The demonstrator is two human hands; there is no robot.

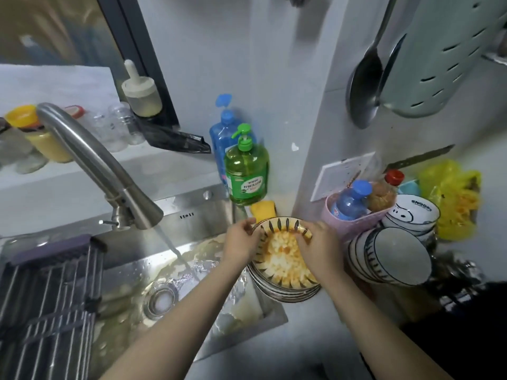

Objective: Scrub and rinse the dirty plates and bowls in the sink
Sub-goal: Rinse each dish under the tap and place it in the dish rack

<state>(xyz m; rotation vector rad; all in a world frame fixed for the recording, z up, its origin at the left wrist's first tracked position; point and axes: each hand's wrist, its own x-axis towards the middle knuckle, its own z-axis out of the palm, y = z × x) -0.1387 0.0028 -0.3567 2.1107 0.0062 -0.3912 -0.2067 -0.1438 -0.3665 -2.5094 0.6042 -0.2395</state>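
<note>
Counter right of the sink (192, 207), tap (115, 176) running: left hand (241, 242) and right hand (318, 248) each grip the rim of the food-caked top plate (285, 259) on a stack, so wet fingers could slip and drop it.

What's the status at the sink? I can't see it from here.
Both hands, left and right, grip top plate, food still on it. Plate stack on sink edge. Tap running, nothing blocking.
</note>
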